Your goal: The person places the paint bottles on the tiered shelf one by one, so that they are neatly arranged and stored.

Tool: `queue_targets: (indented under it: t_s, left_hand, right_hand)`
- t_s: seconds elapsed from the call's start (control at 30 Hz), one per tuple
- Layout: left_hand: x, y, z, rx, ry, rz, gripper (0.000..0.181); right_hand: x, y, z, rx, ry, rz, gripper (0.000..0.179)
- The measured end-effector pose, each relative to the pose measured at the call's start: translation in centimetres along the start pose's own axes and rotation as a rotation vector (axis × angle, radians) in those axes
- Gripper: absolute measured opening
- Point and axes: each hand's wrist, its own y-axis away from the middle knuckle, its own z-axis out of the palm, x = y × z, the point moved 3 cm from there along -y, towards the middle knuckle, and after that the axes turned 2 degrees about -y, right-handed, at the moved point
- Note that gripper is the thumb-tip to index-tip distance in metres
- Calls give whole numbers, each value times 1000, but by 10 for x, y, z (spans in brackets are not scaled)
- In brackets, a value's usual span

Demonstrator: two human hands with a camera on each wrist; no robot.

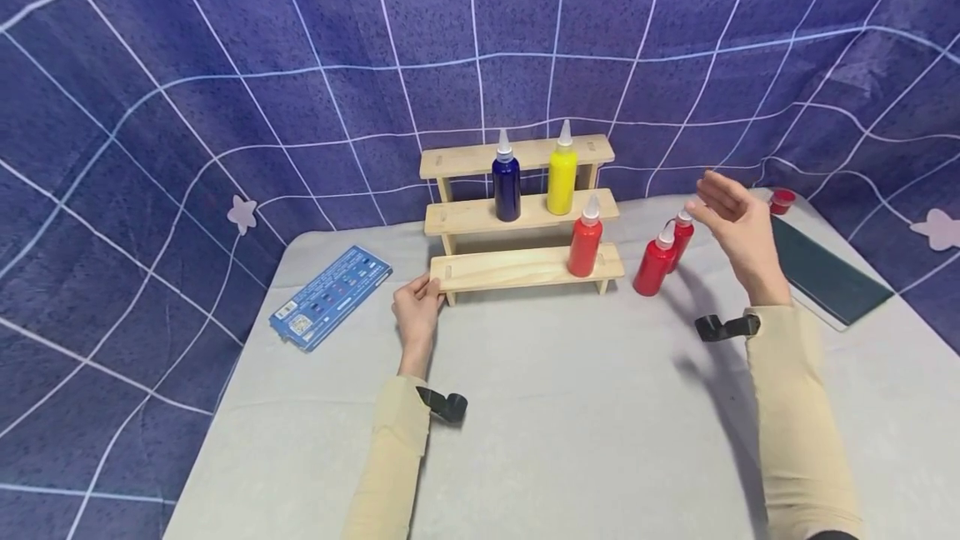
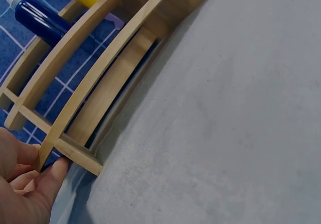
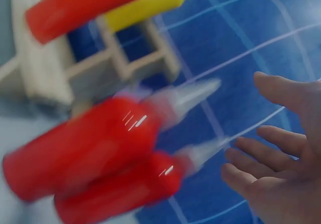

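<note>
My left hand [image 1: 417,312] pinches the left end of the lowest board of a three-step wooden rack [image 1: 498,269], thumb below and fingers at the board's tip in the left wrist view. On the middle step stand a dark blue squeeze bottle [image 1: 507,188] and a yellow squeeze bottle [image 1: 561,182], both with pointed white nozzles. A red squeeze bottle [image 1: 584,247] is upright at the right end of the lowest step. Beside the rack, two more red bottles [image 3: 83,146] stand close together on the table. Just right of them my right hand [image 1: 738,227] is raised, its fingers spread and holding nothing.
A blue printed box [image 1: 330,298] lies on the white-covered table [image 1: 555,415] at the left. At the right are a dark green flat board [image 1: 828,273] and a small red tub [image 1: 782,201]. A blue gridded curtain [image 1: 375,90] hangs behind the rack.
</note>
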Motion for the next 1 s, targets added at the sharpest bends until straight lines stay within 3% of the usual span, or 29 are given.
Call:
queue_targets:
  t_s: [0.13,0.23,0.5,0.73,1.0]
  left_hand:
    - [-2,0,0,3,0,-4,30]
    - [-3,0,0,5,2,-2,29]
    - [-1,-2,0,4,0,7,29]
    - [0,-2,0,12,8,9,29]
    - [-2,-2,0,8,4,9,30]
  right_hand:
    - [23,-5,-6,-32,204,92,62]
    - [38,-7,-8,-60,275,118,64]
    - [59,-10,-9,-162,308,114,57]
    - [69,-9,-11,-231,274,87,26]
    - [76,-7,-13,-222,279,82,32]
